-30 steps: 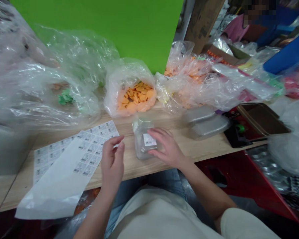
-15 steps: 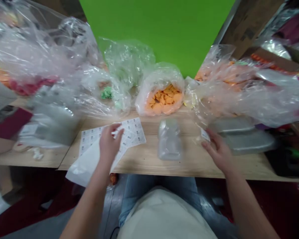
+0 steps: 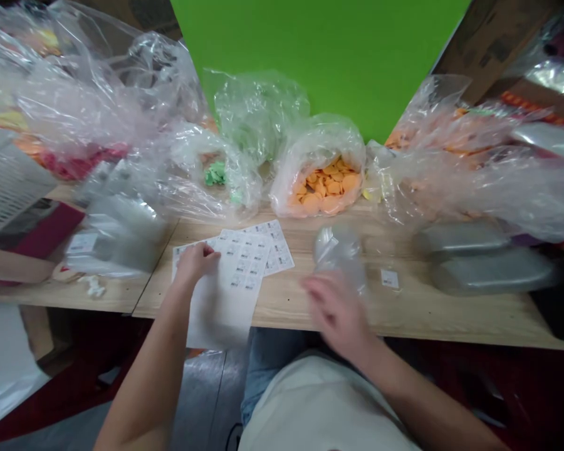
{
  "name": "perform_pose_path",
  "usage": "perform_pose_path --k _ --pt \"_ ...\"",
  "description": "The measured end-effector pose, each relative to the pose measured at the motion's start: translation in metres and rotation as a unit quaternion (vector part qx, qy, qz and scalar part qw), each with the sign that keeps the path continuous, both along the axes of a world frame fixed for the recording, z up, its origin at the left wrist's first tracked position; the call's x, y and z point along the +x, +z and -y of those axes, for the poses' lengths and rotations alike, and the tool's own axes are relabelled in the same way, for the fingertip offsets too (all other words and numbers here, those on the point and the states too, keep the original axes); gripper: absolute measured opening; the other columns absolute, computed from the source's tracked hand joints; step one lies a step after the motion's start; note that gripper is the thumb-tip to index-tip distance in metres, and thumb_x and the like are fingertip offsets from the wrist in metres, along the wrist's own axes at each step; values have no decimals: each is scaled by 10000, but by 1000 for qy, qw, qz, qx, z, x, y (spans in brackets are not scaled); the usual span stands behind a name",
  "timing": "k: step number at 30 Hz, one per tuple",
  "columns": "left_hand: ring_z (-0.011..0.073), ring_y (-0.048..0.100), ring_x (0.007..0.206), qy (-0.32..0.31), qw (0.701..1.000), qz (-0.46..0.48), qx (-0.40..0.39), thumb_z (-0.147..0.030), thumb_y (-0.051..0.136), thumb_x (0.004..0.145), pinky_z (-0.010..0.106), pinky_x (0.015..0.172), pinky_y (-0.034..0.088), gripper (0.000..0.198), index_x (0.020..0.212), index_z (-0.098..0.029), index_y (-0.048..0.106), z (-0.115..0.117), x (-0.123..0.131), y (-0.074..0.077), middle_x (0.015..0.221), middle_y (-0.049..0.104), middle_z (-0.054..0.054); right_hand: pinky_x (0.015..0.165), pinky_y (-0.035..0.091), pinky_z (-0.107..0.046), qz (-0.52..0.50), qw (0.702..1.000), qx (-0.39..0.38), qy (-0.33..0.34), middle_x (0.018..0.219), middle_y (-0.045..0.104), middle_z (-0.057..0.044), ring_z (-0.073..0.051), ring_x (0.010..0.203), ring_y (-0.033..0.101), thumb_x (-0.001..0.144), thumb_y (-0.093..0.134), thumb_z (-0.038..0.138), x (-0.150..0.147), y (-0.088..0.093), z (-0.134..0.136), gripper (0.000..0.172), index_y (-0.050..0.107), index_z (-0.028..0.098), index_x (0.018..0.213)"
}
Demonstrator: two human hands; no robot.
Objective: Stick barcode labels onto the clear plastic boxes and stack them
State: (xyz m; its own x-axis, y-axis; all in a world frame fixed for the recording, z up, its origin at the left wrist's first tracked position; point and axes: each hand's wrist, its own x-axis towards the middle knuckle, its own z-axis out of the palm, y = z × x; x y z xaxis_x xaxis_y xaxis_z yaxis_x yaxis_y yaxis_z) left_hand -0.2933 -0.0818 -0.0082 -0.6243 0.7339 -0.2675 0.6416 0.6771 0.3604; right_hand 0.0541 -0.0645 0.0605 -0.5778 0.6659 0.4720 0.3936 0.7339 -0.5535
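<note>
My left hand is closed in a pinch at the upper left of a white sheet of labels. Printed stickers fill the upper right part of that sheet, its lower part is blank, and it hangs over the table's front edge. Beneath it lies another label sheet. My right hand is smeared by motion in front of a stack of clear plastic bags, so its fingers cannot be read. To the right, a small clear packet with a white label rests on the wooden table.
An open bag of orange discs stands at the back, beside a bag with green pieces. Clear plastic packs lie at right, more clear bags at left. A green panel rises behind.
My right hand has let go of the labelled packet and moved left towards the bag stack. The upper label sheet has swung flatter and further right under my left hand. The view has shifted slightly.
</note>
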Motion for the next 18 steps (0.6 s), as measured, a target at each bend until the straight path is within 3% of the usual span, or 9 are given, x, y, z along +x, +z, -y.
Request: perform_pose_path --k 1,3,5,8,12,14,18 --pt "225 583 810 4 1000 -3 7 -399 580 676 291 640 378 281 853 -181 598 1 1 0 851 643 74 930 448 -323 17 997 -26 76 1092 611 -67 -171 1076 534 839 469 147 -30 -8 7 270 547 202 1092" --pt "214 581 777 12 1000 -4 17 -395 577 676 286 625 377 351 940 -164 578 2 4 0 861 639 82 1027 369 -402 64 988 -30 135 1291 497 -112 -235 1267 373 831 498 179 -80 -36 16 369 502 157 1199" --pt "207 573 723 8 1000 9 23 -392 576 668 281 597 371 329 891 -152 590 4 6 2 790 629 71 1048 330 -460 114 985 -40 124 1364 407 -172 -296 1324 272 798 560 211 -111 -67 23 484 455 93 1255" --pt "185 547 651 -27 997 58 40 -382 549 670 269 562 356 220 688 -167 594 8 8 9 660 590 29 1056 302 -483 137 984 -52 104 1381 375 -198 -321 1329 249 789 582 237 -119 -97 31 528 441 66 1268" --pt "152 542 625 -60 983 159 70 -459 483 730 248 542 387 294 759 -188 593 18 17 24 698 598 -3 977 396 -424 81 986 -80 121 1231 534 -118 -255 1179 445 826 554 270 -105 -89 28 356 544 160 1164" --pt "152 563 662 -77 970 218 79 -489 466 756 248 573 424 325 849 -205 592 23 25 33 763 623 -8 906 441 -370 26 991 -101 83 1066 604 -73 -203 1026 526 868 495 263 -107 -77 16 237 599 204 1073" --pt "183 588 818 -141 945 271 117 -427 486 790 284 712 453 279 955 -232 600 30 48 51 894 645 4 897 432 -347 -61 994 -88 -1 1010 594 -68 -190 987 517 877 497 315 -126 -59 -15 256 606 222 1088"
